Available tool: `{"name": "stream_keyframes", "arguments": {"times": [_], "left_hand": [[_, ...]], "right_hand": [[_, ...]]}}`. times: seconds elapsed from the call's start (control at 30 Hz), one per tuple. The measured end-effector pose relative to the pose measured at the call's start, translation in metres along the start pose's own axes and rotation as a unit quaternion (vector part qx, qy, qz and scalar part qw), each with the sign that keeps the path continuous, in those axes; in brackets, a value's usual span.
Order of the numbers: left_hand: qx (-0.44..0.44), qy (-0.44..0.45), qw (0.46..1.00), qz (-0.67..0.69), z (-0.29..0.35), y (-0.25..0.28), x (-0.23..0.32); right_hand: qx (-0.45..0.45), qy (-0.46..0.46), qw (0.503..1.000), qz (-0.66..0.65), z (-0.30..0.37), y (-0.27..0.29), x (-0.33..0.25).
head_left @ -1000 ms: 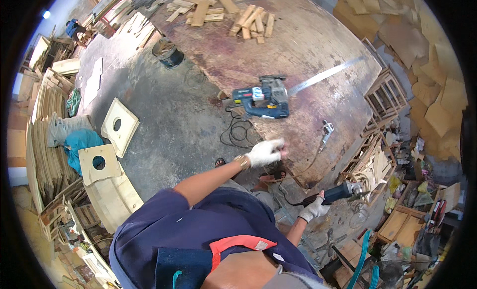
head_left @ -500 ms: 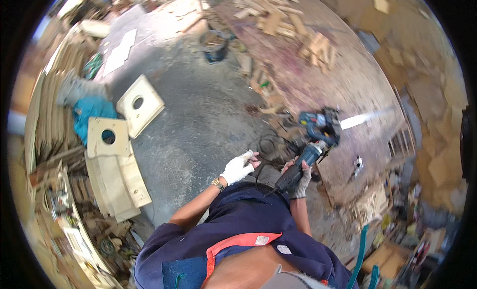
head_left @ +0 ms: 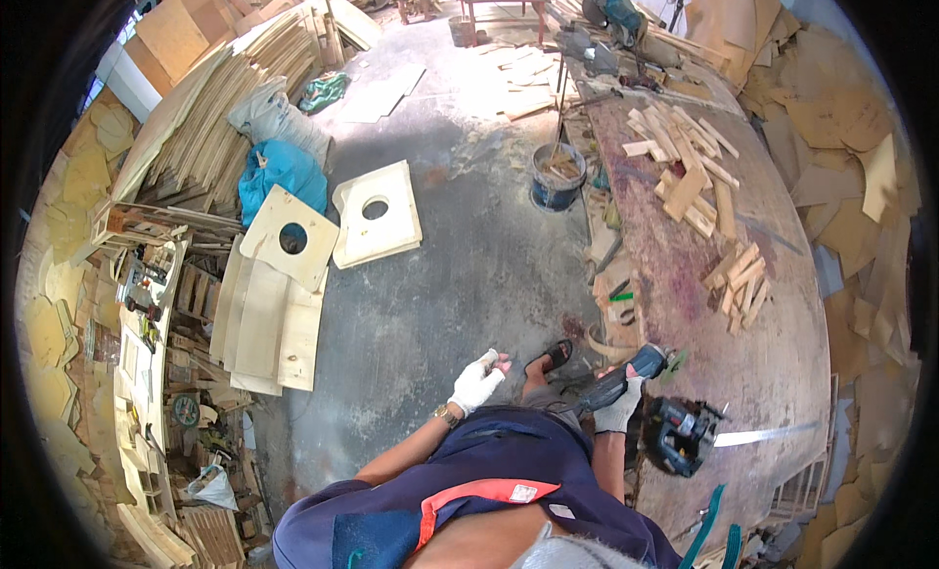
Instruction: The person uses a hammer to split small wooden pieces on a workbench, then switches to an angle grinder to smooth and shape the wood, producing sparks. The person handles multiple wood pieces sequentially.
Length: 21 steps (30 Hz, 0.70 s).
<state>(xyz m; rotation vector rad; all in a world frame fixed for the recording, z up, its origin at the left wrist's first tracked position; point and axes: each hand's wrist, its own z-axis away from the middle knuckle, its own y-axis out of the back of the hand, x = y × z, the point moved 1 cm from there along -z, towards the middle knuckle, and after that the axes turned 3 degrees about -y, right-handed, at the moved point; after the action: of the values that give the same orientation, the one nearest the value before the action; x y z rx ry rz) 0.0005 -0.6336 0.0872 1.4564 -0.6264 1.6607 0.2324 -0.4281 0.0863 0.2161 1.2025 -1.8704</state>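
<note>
My right hand (head_left: 618,407), in a white glove with bare fingertips, is wrapped round a long blue and black grinder (head_left: 626,373). The grinder's head points away to the right, above the workbench edge, with a blurred greenish disc at its end. My left hand (head_left: 479,381), gloved the same way, hovers in front of my waist over the floor. Its fingers are loosely bent and apart, with nothing visible in them. Beside my right hand, a blue and black jigsaw (head_left: 682,436) rests on the workbench (head_left: 773,373). A bright flat metal strip (head_left: 763,435) extends from beside it.
Wood offcuts (head_left: 690,163) lie piled along the bench, with a smaller pile (head_left: 738,283) nearer. A dark bucket (head_left: 558,192) of scraps stands by the bench. At left are cut panels with round holes (head_left: 391,238), a blue sack (head_left: 284,182) and stacked boards (head_left: 220,109).
My view has swung toward the right and farther ahead. The grinder has turned to point more to the right, still in my right hand. My left hand stays before my waist.
</note>
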Motion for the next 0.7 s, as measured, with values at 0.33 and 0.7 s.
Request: {"name": "stream_keyframes", "arguments": {"times": [0.33, 0.7], "left_hand": [[-0.046, -0.033, 0.995, -0.087, -0.192, -0.032, 0.088], [-0.166, -0.071, 0.971, -0.157, -0.312, -0.123, 0.147]], "right_hand": [[0.302, 0.073, 0.950, 0.026, -0.139, -0.043, -0.090], [0.450, 0.185, 0.838, 0.246, -0.159, 0.096, -0.158]]}}
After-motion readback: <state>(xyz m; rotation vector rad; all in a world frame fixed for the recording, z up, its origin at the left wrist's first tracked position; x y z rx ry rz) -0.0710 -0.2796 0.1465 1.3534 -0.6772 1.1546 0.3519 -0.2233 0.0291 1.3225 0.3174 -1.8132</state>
